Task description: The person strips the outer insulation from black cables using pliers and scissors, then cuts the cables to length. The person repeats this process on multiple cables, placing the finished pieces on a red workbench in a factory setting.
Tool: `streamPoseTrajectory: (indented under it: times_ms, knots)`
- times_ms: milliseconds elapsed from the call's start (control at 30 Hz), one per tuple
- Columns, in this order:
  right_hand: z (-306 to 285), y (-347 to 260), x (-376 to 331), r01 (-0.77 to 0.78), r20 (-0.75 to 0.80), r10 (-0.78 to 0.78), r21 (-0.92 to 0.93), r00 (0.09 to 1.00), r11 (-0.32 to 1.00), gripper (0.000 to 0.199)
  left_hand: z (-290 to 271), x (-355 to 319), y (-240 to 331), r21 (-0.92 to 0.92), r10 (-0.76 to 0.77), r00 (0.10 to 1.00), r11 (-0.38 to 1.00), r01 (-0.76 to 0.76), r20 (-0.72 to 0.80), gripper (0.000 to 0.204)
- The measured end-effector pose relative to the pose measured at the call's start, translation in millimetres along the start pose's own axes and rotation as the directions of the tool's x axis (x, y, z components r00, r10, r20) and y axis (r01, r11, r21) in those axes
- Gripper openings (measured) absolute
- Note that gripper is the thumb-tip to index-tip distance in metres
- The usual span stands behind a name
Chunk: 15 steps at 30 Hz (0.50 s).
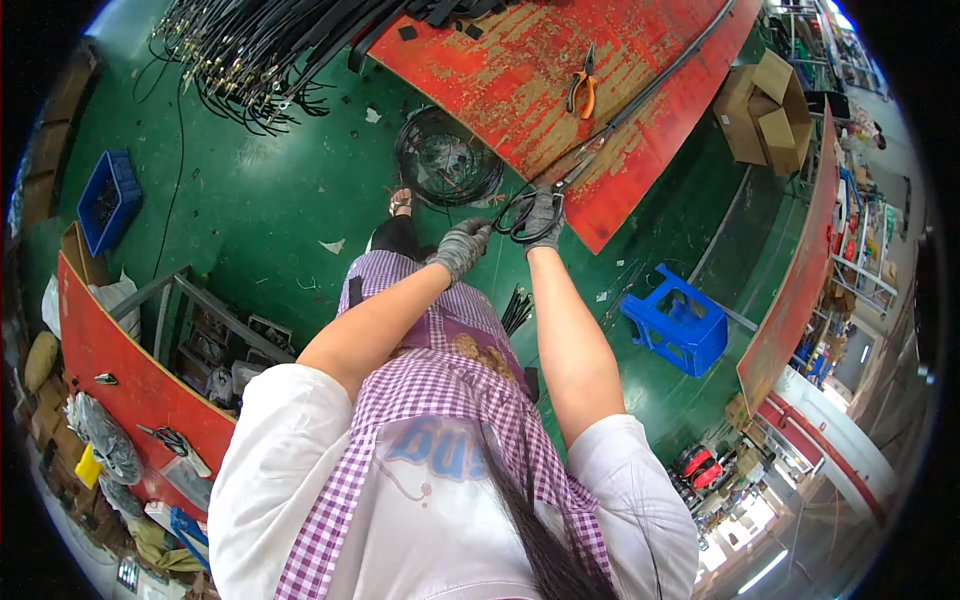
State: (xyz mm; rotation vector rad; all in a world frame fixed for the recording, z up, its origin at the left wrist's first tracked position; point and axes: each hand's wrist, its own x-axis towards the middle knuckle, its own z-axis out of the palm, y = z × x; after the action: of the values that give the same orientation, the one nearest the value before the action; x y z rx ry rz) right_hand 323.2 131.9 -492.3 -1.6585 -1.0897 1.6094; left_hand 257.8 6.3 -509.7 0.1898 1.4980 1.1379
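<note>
My right hand (pixel 543 220), in a grey glove, is closed around the black handles of a pair of scissors (pixel 517 214). Their blades point away to the right over the near corner of the red worktable (pixel 640 180). My left hand (pixel 463 250), also gloved in grey, is closed a little to the left of the scissors; what its fingers hold, if anything, is too small to tell. A long black cable (pixel 668 75) runs along the tabletop toward the scissors. Farther back on the table lie pliers (pixel 583 84) with orange and black handles.
Black cables (pixel 270 50) with metal ends hang in a thick bundle at the far left. Coiled black wire (pixel 440 160) rests on the green floor below the table. A blue stool (pixel 680 322) stands right, a cardboard box (pixel 760 115) beyond it, a blue crate (pixel 110 200) left.
</note>
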Motion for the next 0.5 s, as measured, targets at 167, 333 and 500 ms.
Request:
streamPoseTrajectory:
  times_ms: [167,333,500]
  knots:
    - [-6,-14,-5,-0.022,0.049,0.023,-0.027,0.999,0.999,0.026,2,-17,33,0.15,-0.134,0.99,0.981,0.126,0.043,0.026]
    - [-3,-15,-8,-0.035,0.051,0.035,-0.015,0.998,0.999,0.022,2,-13,27,0.037,-0.206,0.976,0.978,0.204,0.07,0.025]
    - [-10,-6,1,-0.021,0.082,0.026,-0.056,0.996,0.998,0.023,1,-12,22,0.007,-0.222,0.969,0.975,0.223,0.107,0.022]
